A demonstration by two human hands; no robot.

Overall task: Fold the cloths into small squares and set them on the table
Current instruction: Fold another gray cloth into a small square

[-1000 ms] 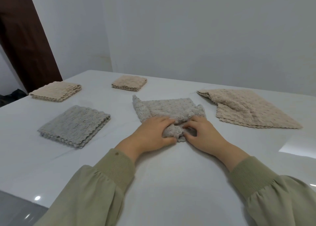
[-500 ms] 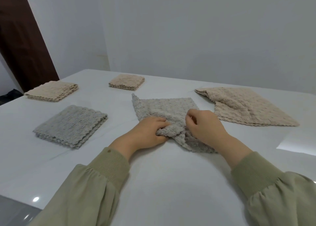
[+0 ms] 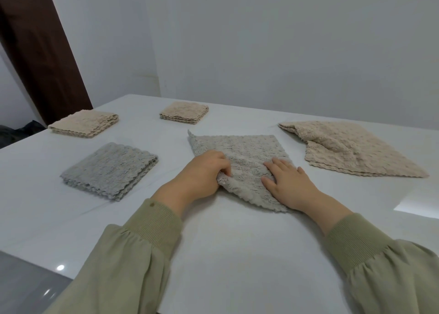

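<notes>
A grey cloth (image 3: 242,151) lies spread in the middle of the white table (image 3: 237,254). My left hand (image 3: 204,171) pinches its near left corner, which is bunched up off the table. My right hand (image 3: 287,183) lies flat on the cloth's near right part with straight fingers. Left of it sits a folded grey cloth (image 3: 109,170). Two folded beige squares rest further back: a beige cloth at the far left (image 3: 84,123) and a smaller beige cloth (image 3: 184,112) behind the centre. An unfolded beige cloth (image 3: 346,147) lies rumpled at the right.
A grey wall runs behind the table's far edge. A dark brown door (image 3: 40,52) stands at the back left. The table's near left edge drops to a glossy grey floor (image 3: 26,285). Bare tabletop stretches between my sleeves.
The grey cloth went from bunched under both hands to spread out flat. My right hand let go of it and now presses it flat, while my left hand kept hold of the corner.
</notes>
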